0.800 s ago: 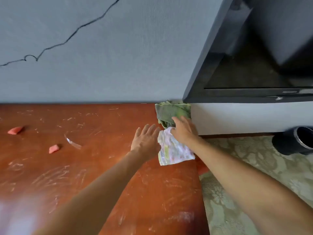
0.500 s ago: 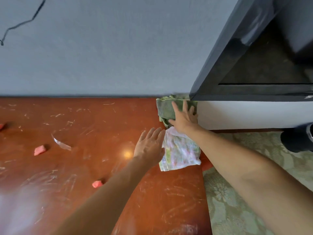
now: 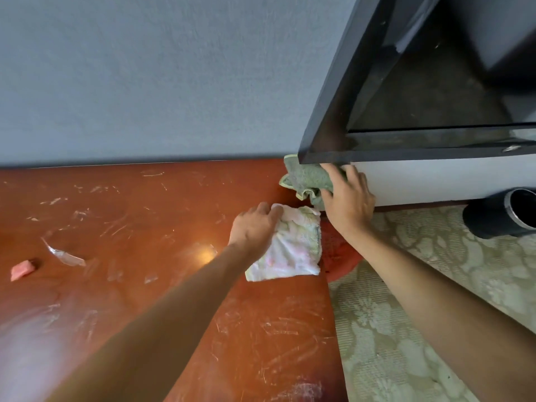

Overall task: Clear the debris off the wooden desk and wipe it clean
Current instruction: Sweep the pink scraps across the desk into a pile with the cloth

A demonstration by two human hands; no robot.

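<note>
The left hand (image 3: 255, 224) pinches the far corner of the white cloth (image 3: 290, 250), fingers curled on it, probably to drag it out for wiping. The right hand (image 3: 349, 198) closes round the bunched green cloth (image 3: 307, 178), tucked in the desk's far right corner (under a dark cabinet (image 3: 333, 111)). Across the wooden desk (image 3: 145, 213) to the left lie a pink scrap (image 3: 21, 269) and a clear shard (image 3: 65, 255), uncleared.

Two cloths (image 3: 290, 250) (image 3: 307, 178), one pink scrap (image 3: 21, 269)
</note>
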